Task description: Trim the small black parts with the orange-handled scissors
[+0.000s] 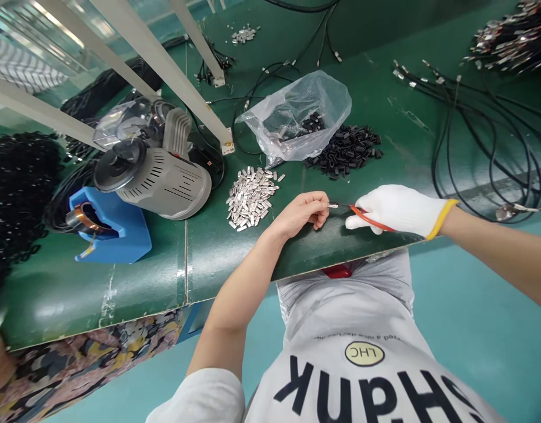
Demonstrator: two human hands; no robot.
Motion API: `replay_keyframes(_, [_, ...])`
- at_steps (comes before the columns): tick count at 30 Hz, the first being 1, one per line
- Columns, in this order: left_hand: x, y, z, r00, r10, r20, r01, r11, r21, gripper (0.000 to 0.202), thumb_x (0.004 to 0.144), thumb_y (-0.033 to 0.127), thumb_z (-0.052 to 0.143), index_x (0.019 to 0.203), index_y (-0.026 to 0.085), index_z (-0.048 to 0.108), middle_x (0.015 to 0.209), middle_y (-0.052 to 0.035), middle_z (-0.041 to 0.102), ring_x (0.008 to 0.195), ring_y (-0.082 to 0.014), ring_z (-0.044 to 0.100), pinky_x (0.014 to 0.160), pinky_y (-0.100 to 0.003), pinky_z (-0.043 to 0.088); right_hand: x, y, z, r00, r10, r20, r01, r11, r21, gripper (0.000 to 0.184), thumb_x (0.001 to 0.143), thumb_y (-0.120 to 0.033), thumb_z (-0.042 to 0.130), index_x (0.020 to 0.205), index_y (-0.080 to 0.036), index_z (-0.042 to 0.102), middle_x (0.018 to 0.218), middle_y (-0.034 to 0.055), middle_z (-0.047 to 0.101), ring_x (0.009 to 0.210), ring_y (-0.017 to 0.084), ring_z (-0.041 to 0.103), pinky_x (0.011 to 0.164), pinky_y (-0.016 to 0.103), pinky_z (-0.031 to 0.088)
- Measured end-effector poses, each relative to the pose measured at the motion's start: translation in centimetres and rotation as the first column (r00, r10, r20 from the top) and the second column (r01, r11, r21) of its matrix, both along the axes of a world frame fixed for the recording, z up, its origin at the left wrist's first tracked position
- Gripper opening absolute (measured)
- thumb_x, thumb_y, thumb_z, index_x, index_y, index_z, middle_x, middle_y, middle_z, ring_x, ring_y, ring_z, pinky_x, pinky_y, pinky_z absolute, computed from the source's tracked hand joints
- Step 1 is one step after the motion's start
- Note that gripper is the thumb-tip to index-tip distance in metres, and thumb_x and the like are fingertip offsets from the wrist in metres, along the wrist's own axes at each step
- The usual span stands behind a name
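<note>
My bare left hand (306,210) is closed over the green table near its front edge, thumb and fingers pinching a small silver metal connector (333,205). In a white glove with a yellow cuff, my right hand (396,210) is wrapped round pliers (371,221) with red handles. The dark jaws of the pliers point left at the connector; whether they grip it I cannot tell. Left of my left hand lies a pile of silver metal shells (250,198). Beyond both hands is a heap of small black plastic pieces (356,150).
A clear plastic bag (292,120) lies against the black heap. At left stand a grey machine (164,182) and a blue tape dispenser (123,232). White posts (164,64) rise from the table (235,267). Black cables (491,117) with metal ends spread at right.
</note>
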State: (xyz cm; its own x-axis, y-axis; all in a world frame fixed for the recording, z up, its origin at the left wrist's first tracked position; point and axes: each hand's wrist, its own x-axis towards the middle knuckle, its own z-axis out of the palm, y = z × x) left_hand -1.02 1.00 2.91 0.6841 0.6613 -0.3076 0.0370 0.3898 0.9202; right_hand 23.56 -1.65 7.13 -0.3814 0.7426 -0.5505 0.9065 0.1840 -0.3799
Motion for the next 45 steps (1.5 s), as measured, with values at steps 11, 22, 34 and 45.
replay_keyframes(11, [0.4,-1.0,1.7,0.887,0.42,-0.193,-0.142,0.644,0.752,0.023,0.098,0.035,0.051,0.081,0.021,0.058,0.085,-0.005,0.056,0.085,-0.0179,0.051,0.088,-0.028,0.043,-0.9,-0.2,0.2,0.744,-0.429,-0.513,0.093,0.826,-0.556,0.064,0.082,-0.08,0.062,0.078,-0.016,0.071,0.06,0.0046,0.065,0.055,0.015,0.056,0.055,0.029,0.045])
replay_keyframes(22, [-2.3,1.6,1.8,0.542,0.739,-0.399,-0.148,0.552,0.821,0.022,0.095,0.027,0.047,0.074,0.022,0.048,0.068,0.0001,0.051,0.067,-0.0162,0.05,0.067,-0.027,0.033,-0.9,4.0,1.6,0.93,-0.302,0.209,0.161,0.847,0.507,0.071,0.086,-0.081,0.046,0.092,-0.015,0.071,0.081,0.0186,0.074,0.076,0.031,0.069,0.069,0.037,0.041])
replay_keyframes(34, [-4.5,3.3,1.5,0.139,0.778,-0.613,0.069,0.61,0.789,0.024,0.095,0.03,0.05,0.073,0.022,0.055,0.073,-0.0089,0.066,0.074,-0.0267,0.063,0.066,-0.033,0.028,1.4,3.8,0.0,0.892,-0.268,0.365,-0.055,0.735,0.676,0.061,0.096,-0.066,0.035,0.098,-0.014,0.067,0.074,0.0152,0.069,0.07,0.034,0.068,0.062,0.035,0.027])
replay_keyframes(45, [-3.2,2.2,1.4,0.449,0.819,-0.358,-0.102,0.445,0.89,0.008,0.094,0.023,0.05,0.098,0.023,0.057,0.068,0.0019,0.056,0.062,-0.0158,0.053,0.065,-0.028,0.033,0.2,4.3,0.9,0.87,-0.244,0.429,-0.093,0.773,0.627,0.046,0.098,-0.042,0.037,0.098,-0.008,0.068,0.085,0.0207,0.07,0.084,0.035,0.068,0.071,0.038,0.032])
